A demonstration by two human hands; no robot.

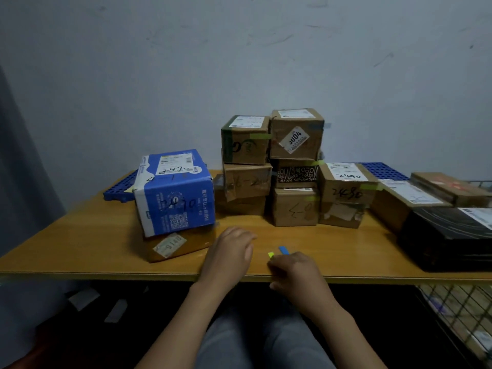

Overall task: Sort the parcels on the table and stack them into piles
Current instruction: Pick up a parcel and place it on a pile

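Parcels stand in piles on the wooden table [80,243]. A blue box [174,193] marked 2490 sits on a flat brown parcel [175,247] at the left. In the middle, brown boxes form two stacks [246,166] [295,166], with a lower brown box [343,193] marked 2490 beside them. Flat brown parcels [407,201] and a black parcel [450,238] lie at the right. My left hand [229,254] rests on the table's front part, fingers relaxed. My right hand [295,272] lies at the front edge with fingers curled, just behind two small yellow and blue tabs [279,252].
A blue plastic grid panel [119,186] lies under the parcels at the back left and shows again at the back right [383,170]. A wire mesh basket [458,312] stands low at the right. A grey wall backs the table.
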